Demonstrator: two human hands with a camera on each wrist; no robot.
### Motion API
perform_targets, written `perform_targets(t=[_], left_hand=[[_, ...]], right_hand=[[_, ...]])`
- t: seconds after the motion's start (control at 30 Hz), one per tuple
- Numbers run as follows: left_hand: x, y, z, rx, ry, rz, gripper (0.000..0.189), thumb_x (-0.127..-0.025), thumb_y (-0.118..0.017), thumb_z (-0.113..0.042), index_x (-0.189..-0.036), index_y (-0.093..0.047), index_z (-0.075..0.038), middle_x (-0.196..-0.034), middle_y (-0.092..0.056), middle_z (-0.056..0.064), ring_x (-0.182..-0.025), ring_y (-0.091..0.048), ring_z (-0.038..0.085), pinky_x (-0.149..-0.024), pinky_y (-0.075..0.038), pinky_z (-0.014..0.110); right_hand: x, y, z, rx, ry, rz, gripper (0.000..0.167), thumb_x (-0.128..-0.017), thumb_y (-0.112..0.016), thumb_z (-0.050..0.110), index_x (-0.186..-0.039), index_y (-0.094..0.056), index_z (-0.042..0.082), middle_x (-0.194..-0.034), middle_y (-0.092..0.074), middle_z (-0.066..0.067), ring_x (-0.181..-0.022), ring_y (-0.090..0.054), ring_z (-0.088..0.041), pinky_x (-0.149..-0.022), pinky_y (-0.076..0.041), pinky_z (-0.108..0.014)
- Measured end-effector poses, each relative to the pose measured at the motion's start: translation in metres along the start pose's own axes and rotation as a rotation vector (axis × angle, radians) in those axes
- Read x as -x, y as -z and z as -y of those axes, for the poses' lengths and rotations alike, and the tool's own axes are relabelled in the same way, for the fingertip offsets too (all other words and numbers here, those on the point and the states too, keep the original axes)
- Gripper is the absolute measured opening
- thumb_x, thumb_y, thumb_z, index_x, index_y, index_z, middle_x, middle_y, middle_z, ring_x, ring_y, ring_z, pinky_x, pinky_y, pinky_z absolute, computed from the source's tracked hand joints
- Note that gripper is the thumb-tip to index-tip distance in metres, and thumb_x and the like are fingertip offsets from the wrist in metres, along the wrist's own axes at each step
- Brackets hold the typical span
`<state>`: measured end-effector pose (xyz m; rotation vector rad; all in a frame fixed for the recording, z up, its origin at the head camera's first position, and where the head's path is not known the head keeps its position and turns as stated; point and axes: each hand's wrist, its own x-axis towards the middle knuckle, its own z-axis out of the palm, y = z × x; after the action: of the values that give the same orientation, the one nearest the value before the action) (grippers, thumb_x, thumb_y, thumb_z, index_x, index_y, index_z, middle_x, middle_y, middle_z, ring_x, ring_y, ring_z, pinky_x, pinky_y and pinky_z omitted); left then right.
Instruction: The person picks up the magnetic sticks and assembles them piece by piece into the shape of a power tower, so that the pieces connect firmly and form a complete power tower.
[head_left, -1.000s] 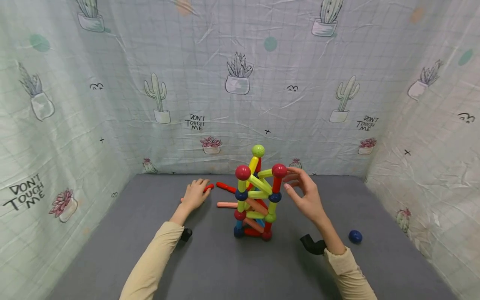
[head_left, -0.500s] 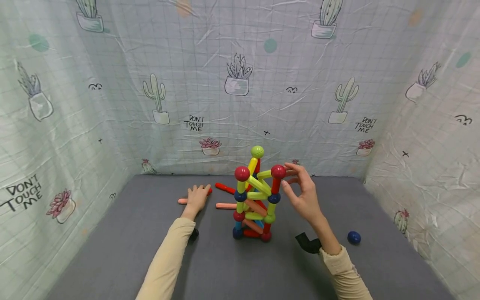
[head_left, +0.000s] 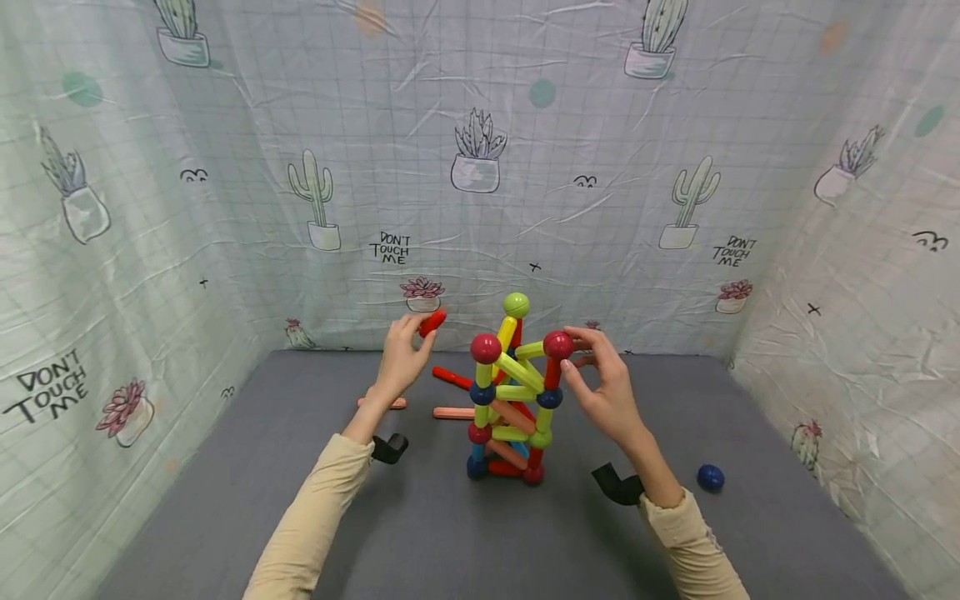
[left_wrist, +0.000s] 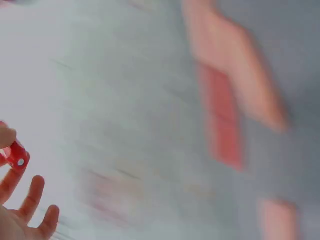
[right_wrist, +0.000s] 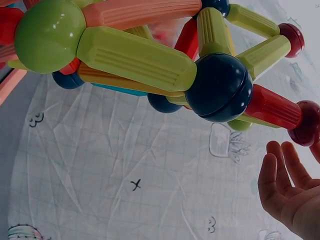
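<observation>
A tower of magnetic rods and balls [head_left: 517, 390] stands upright in the middle of the grey table, in lime, red, blue and salmon. My left hand [head_left: 401, 360] is raised left of the tower and pinches a short red magnetic rod [head_left: 432, 322] between thumb and fingers. The left wrist view catches that rod's end with its pale dot [left_wrist: 20, 162]. At the tower's top right corner my right hand [head_left: 609, 390] holds a red ball [head_left: 558, 344] between thumb and index finger. In the right wrist view, the other fingers [right_wrist: 285, 175] lie off the ball; the thumb is hidden.
Left of the tower lie a red rod [head_left: 452, 377], a salmon rod [head_left: 453, 412] and another salmon rod [head_left: 393, 403], partly behind my left wrist. A blue ball [head_left: 710, 477] rests at right. Patterned cloth [head_left: 337, 108] encloses the table's back and sides.
My left hand has picked a red rod up from the table and raised it up and towards the tower. My right hand's thumb has closed in on the red ball. The tower stands as before.
</observation>
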<state>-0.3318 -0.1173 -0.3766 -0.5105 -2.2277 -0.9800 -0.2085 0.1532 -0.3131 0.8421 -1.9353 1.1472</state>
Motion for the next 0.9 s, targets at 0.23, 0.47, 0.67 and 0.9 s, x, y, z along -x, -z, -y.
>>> perform_targets(t=[0.23, 0.47, 0.67, 0.9], left_hand=[[-0.008, 0.031, -0.113, 0.393, -0.413, -0.007, 0.031, -0.077, -0.065, -0.003, -0.108, -0.060, -0.001, -0.098, -0.062, 0.014, -0.092, -0.053, 0.023, -0.076, -0.044, 0.034], [0.003, 0.031, -0.134, 0.215, -0.480, 0.115, 0.031, -0.077, -0.068, -0.008, -0.107, -0.064, -0.006, -0.098, -0.063, 0.008, -0.090, -0.047, 0.018, -0.076, -0.039, 0.034], [0.002, 0.029, -0.144, -0.116, -0.507, 0.158, 0.033, -0.080, -0.066, -0.017, -0.112, -0.063, -0.013, -0.094, -0.060, 0.003, -0.088, -0.047, 0.019, -0.075, -0.037, 0.037], [0.004, 0.025, -0.153, -0.324, -0.506, 0.153, 0.030, -0.080, -0.065, -0.020, -0.110, -0.064, -0.014, -0.091, -0.059, 0.003, -0.088, -0.047, 0.019, -0.075, -0.036, 0.038]], right_hand=[[0.001, 0.001, 0.001, 0.003, -0.007, 0.007, 0.038, -0.075, -0.055, -0.017, -0.112, -0.048, -0.014, -0.105, -0.052, -0.026, -0.092, -0.051, -0.014, -0.071, -0.045, -0.013], [0.001, 0.000, 0.002, 0.005, -0.014, 0.021, 0.038, -0.075, -0.055, -0.016, -0.113, -0.049, -0.013, -0.104, -0.053, -0.025, -0.091, -0.052, -0.019, -0.071, -0.047, -0.016], [0.000, 0.000, 0.001, 0.022, -0.016, 0.003, 0.037, -0.076, -0.056, -0.015, -0.112, -0.049, -0.013, -0.102, -0.054, -0.024, -0.089, -0.053, -0.024, -0.071, -0.048, -0.016], [-0.001, 0.001, -0.001, 0.026, -0.012, 0.003, 0.037, -0.076, -0.056, -0.015, -0.112, -0.049, -0.013, -0.102, -0.055, -0.024, -0.088, -0.054, -0.020, -0.071, -0.047, -0.016]])
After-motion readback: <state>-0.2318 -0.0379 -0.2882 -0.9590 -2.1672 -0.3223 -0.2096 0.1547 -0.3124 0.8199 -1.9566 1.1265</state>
